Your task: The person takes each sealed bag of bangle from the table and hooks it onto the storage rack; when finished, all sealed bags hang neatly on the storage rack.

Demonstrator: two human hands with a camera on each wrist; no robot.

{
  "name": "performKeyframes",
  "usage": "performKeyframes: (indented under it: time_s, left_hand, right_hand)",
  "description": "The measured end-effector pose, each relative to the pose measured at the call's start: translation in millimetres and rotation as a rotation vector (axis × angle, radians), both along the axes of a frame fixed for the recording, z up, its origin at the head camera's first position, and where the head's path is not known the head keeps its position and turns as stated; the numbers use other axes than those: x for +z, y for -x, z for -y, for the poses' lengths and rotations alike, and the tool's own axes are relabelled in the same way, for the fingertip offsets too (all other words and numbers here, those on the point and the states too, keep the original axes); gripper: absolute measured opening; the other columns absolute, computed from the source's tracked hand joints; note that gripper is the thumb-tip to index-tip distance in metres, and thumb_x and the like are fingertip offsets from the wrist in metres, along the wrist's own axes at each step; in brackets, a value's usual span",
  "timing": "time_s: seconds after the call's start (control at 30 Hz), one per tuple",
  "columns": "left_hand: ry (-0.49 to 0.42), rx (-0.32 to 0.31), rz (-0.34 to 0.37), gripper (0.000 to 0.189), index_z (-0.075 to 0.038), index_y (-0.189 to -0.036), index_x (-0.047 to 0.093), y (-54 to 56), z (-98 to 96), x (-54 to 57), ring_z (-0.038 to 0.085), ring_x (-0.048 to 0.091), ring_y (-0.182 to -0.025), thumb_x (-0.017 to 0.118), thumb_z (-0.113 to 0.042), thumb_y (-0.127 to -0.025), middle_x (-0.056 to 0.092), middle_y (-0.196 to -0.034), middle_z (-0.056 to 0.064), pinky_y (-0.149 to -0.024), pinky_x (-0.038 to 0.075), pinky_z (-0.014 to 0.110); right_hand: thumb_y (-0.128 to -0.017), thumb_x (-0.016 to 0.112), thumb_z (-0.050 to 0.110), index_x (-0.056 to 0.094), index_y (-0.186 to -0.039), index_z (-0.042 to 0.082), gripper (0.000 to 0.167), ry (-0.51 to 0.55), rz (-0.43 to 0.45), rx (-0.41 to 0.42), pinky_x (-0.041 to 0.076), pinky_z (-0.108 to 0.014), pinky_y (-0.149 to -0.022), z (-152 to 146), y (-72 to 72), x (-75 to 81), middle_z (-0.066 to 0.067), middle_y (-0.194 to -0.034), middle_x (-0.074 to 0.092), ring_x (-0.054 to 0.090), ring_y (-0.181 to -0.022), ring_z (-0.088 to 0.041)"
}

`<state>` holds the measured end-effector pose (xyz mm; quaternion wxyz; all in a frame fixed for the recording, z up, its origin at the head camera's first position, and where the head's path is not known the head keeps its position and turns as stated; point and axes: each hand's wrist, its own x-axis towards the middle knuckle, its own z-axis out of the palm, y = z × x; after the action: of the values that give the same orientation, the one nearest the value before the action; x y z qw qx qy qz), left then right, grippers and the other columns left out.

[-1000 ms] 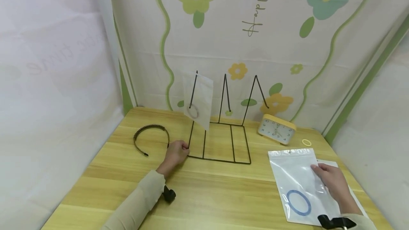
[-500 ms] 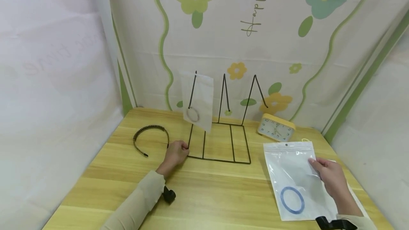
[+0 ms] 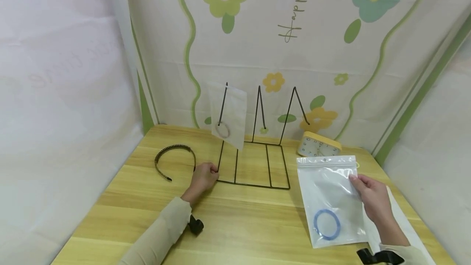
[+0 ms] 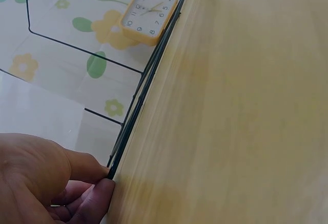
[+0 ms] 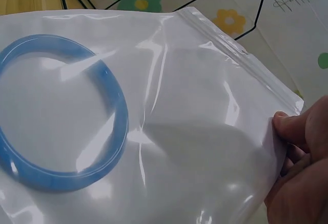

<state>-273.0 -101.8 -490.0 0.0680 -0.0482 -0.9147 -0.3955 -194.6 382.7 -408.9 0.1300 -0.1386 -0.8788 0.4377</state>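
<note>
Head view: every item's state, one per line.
Wire rack: standing
Zip bag: held, seal unclear
Blue bangle: inside zip bag
Hanging bag: on rack's left prong
Headband: lying on table
Desk clock: standing, partly covered
Yellow ring: mostly hidden
White packet: lying, partly covered
Left hand: pinching rack's corner
Right hand: pinching zip bag's edge

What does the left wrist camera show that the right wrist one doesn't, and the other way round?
Only the left wrist view shows the yellow clock and the left hand, pinching the edge of the black wire rack. Only the right wrist view shows the right hand, gripping a bag that holds a blue ring. Both show parts of the rack, table and flowered backdrop.
</note>
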Motion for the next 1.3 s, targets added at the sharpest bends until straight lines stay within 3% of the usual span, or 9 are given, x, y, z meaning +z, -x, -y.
performKeyframes:
  time_s: [0.27, 0.47, 0.67, 1.0, 1.3]
  left_hand:
    - [0.007, -0.006, -0.02, 0.008, -0.003, -0.091, 0.073, 0.5, -0.6, 5.4, 0.015, 0.064, -0.071, 0.07, -0.005, -0.084, 0.07, -0.08, 0.003, -0.065, 0.054, 0.032]
    - [0.003, -0.009, 0.008, 0.009, -0.003, -0.094, 0.072, 0.4, -0.4, 6.1, 0.014, 0.064, -0.072, 0.068, -0.007, -0.087, 0.069, -0.081, 0.003, -0.064, 0.054, 0.031]
    - [-0.015, -0.019, 0.014, 0.009, -0.002, -0.094, 0.072, -0.7, -1.5, 5.5, 0.014, 0.064, -0.072, 0.069, -0.007, -0.087, 0.069, -0.082, 0.004, -0.065, 0.054, 0.031]
    - [-0.023, -0.017, 0.007, 0.009, 0.0, -0.093, 0.072, -3.4, -1.4, 4.7, 0.014, 0.063, -0.069, 0.069, -0.004, -0.085, 0.069, -0.08, 0.005, -0.063, 0.054, 0.03]
    - [-0.011, -0.009, -0.001, 0.009, -0.002, -0.092, 0.072, -3.2, -0.8, -0.2, 0.014, 0.063, -0.07, 0.07, -0.006, -0.085, 0.069, -0.081, 0.004, -0.064, 0.054, 0.031]
  right_hand:
    - [-0.094, 0.064, 0.039, 0.062, -0.115, -0.013, 0.056, -0.004, -0.074, 0.078, 0.049, -0.018, -0.06, 29.2, 4.7, 15.7, 0.016, -0.075, 0.064, 0.054, -0.07, 0.0]
    - [-0.094, 0.064, 0.038, 0.065, -0.109, -0.011, 0.051, 0.008, -0.135, 0.107, 0.049, -0.018, -0.06, 47.3, 8.1, 27.1, 0.015, -0.072, 0.065, 0.054, -0.07, 0.0]
    - [-0.094, 0.065, 0.032, 0.067, -0.104, -0.01, 0.043, 0.083, -0.193, 0.147, 0.049, -0.017, -0.06, 59.2, 15.4, 29.6, 0.018, -0.07, 0.066, 0.056, -0.069, 0.002]
    - [-0.094, 0.065, 0.034, 0.067, -0.097, -0.004, 0.038, 0.074, -0.226, 0.195, 0.046, -0.02, -0.055, 77.2, 21.6, 34.4, 0.014, -0.066, 0.062, 0.054, -0.065, -0.001]
    - [-0.094, 0.066, 0.027, 0.067, -0.099, -0.01, 0.037, 0.143, -0.27, 0.248, 0.046, -0.019, -0.056, 98.4, 24.4, 45.7, 0.013, -0.066, 0.064, 0.055, -0.066, -0.001]
